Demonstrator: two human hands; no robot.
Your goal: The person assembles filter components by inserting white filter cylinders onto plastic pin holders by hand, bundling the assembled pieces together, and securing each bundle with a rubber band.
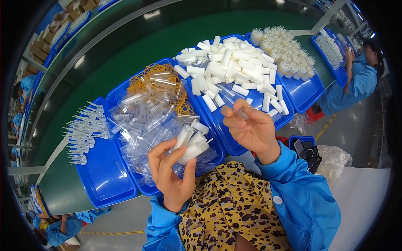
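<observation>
My left hand (173, 184) is closed round a small bundle of white cylinders (193, 149), some inside clear sleeves, with a thin white tip sticking out at the right. My right hand (259, 134) pinches a clear plastic tube (240, 113) between thumb and fingers, over the front of a blue tray (229, 140). White foam-like cylinders (234, 62) are heaped in that tray. Below and behind my left hand, loose clear plastic tubes (144, 129) fill another blue tray (109, 98), with yellowish rubber bands (144, 81) toward its back.
At the left, a blue tray (102, 180) carries white thin-tipped parts (86, 129). Banded bundles (289, 54) stand in a tray (307, 90) at the right. Behind runs a green belt (125, 46). A co-worker (360, 79) sits far right. A small blue bin (301, 140) stands right of me.
</observation>
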